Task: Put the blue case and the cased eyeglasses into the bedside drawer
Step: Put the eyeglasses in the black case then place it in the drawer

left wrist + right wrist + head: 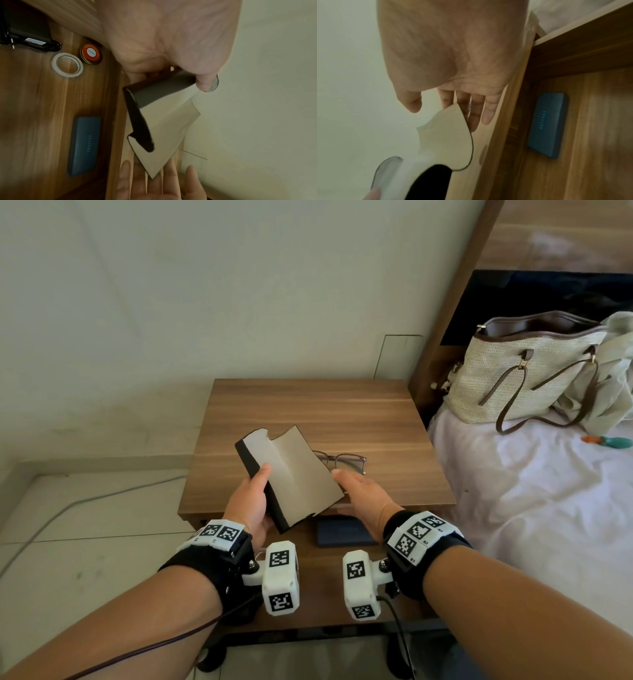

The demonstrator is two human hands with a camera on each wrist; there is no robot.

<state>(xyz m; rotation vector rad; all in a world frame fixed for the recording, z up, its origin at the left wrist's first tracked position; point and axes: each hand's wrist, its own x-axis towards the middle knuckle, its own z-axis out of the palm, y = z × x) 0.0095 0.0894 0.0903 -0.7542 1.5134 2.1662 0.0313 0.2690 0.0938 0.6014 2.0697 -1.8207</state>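
My left hand (251,501) grips an unfolded black eyeglass case (291,474) with a beige lining, thumb on the lining, lifted above the nightstand's front edge. My right hand (359,494) is beside the case's right flap with straight fingers, holding nothing. In the right wrist view those fingers (476,108) reach just behind the flap (447,135); whether they touch it I cannot tell. The eyeglasses (346,462) lie bare on the nightstand top (308,405), partly hidden by the flap. The blue case (342,531) (84,146) (547,124) lies flat in the pulled-out drawer (322,577).
The drawer also holds a tape roll (67,65), a round red-topped tin (91,54) and a black charger (32,39). A woven handbag (520,371) stands on the bed at right. A cable (68,508) runs over the floor at left.
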